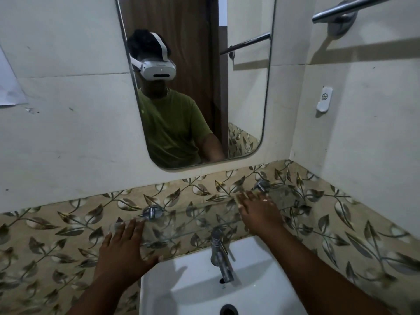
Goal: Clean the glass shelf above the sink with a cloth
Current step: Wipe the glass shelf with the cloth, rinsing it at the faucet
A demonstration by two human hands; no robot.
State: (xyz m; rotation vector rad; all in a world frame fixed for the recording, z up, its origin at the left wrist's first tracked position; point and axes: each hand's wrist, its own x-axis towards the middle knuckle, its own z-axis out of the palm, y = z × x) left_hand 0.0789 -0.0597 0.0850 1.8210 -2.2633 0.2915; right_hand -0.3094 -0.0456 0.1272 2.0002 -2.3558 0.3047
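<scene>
The clear glass shelf (195, 221) runs along the leaf-patterned tiles above the sink, held by two chrome brackets (151, 212) (261, 185). My left hand (123, 251) lies flat on the shelf's left end, fingers spread, with nothing in it. My right hand (259, 210) rests palm down on the right part of the shelf, fingers apart and blurred. A pale strip shows at its fingertips, and a greyish smeared patch (283, 196) lies on the glass just to its right. Whether either is a cloth I cannot tell.
A white sink (193, 283) with a chrome tap (219, 255) sits directly below the shelf. A mirror (200, 83) hangs on the wall above and reflects a person wearing a headset. A towel rail (341, 10) and a small white holder (324, 100) are on the right wall.
</scene>
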